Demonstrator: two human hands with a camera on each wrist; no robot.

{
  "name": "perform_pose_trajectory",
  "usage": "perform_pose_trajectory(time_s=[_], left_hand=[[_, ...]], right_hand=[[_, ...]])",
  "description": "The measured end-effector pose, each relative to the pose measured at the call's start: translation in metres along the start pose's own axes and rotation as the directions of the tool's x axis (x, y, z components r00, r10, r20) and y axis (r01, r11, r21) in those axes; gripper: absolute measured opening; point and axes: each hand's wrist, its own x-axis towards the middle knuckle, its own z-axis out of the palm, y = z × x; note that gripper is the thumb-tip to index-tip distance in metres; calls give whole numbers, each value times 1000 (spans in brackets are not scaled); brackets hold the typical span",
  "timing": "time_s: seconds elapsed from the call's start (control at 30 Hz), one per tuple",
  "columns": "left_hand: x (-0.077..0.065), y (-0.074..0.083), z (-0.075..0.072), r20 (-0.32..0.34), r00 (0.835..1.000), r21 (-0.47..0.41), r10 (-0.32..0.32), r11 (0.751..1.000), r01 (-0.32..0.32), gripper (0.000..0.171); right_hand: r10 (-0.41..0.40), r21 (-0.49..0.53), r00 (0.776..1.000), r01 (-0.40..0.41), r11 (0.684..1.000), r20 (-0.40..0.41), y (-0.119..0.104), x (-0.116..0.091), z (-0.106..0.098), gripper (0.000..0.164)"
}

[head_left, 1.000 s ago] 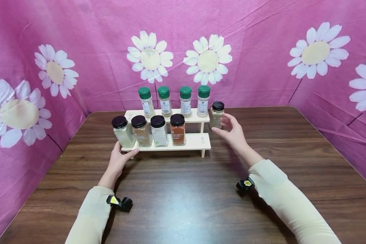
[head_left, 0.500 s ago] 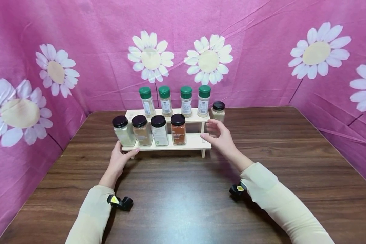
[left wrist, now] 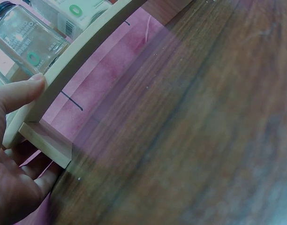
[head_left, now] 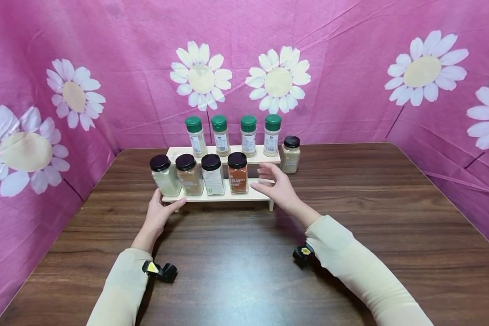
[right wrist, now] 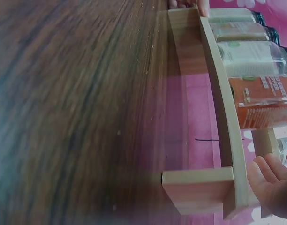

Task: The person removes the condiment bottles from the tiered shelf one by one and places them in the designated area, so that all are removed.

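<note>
My left hand (head_left: 158, 216) grips the left end of a pale wooden two-tier spice rack (head_left: 252, 195). In the left wrist view its thumb (left wrist: 28, 91) presses the shelf's front edge, with other fingers behind the leg. Over the lower shelf's right end, my right hand (head_left: 279, 188) holds nothing, its thumb and fingers spread. Just left of its fingertips stands a spice jar of red sweet pepper (head_left: 238, 176), with a gap between. Black-lidded jars of white (head_left: 213, 179), brown (head_left: 190, 179) and pale green (head_left: 166, 180) spice fill the shelf to its left.
Several green-capped spice bottles (head_left: 248, 138) line the upper tier. One more black-lidded jar (head_left: 290, 158) stands on the wooden table (head_left: 236, 262) at the rack's right end. A pink cloth with daisies (head_left: 334, 113) hangs behind.
My right hand has let go of the black-lidded jar beside the rack and moved left, toward the red sweet pepper jar. My left hand has stayed at the rack's left end.
</note>
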Motion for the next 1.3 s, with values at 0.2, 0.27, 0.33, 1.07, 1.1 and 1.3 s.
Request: perform_pose_trajectory(time_s=[0.2, 0.27, 0.33, 1.07, 1.1, 1.3], left_hand=[[0, -1, 0, -2, 1000, 9, 5, 1000, -5, 60], [0, -1, 0, -3, 1000, 10, 7, 1000, -7, 60], [1, -1, 0, -4, 1000, 11, 9, 1000, -9, 60], [0, 1, 0, 2, 1000, 0, 13, 1000, -13, 59], [0, 1, 0, 2, 1000, 0, 15, 1000, -15, 59], [0, 0, -1, 1, 1000, -1, 29, 1000, -29, 56]], right_hand=[[43, -13, 999, -42, 999, 27, 0, 5, 11, 55], [50, -39, 998, -48, 998, 30, 1, 7, 14, 55], [50, -55, 998, -49, 997, 28, 3, 9, 16, 55], [55, -122, 998, -55, 991, -6, -28, 11, 34, 45], [58, -129, 998, -59, 990, -11, -26, 12, 34, 45], [47, -143, 999, -50, 988, -24, -4, 21, 32, 46]])
